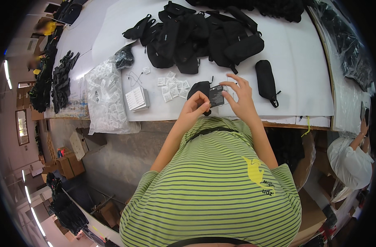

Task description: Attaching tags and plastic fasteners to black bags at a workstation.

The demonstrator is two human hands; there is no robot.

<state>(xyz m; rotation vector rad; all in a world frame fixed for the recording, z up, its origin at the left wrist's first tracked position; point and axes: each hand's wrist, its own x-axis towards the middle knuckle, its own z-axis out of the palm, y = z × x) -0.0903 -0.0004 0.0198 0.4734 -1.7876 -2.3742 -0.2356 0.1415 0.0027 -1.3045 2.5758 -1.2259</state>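
My left hand (197, 103) pinches a black printed hang tag (216, 96) by its lower left side, just above the table's near edge. My right hand (240, 96) is at the tag's right side, fingers curved and apart, the thumb close to its edge. A thin string shows faintly by the right fingers; whether they touch it I cannot tell. Behind my left hand lies a small black pouch (199, 88), partly covered by the hand and tag. Another black zip pouch (265, 80) rests to the right of my hands.
Black pouches (188, 35) are heaped at the table's far side. Left of my hands lie loose white labels (171, 87), a stack of white cards (137, 99), loose strings (135, 78) and a clear bag of labels (107, 99). At far right stands another person in white (349, 160).
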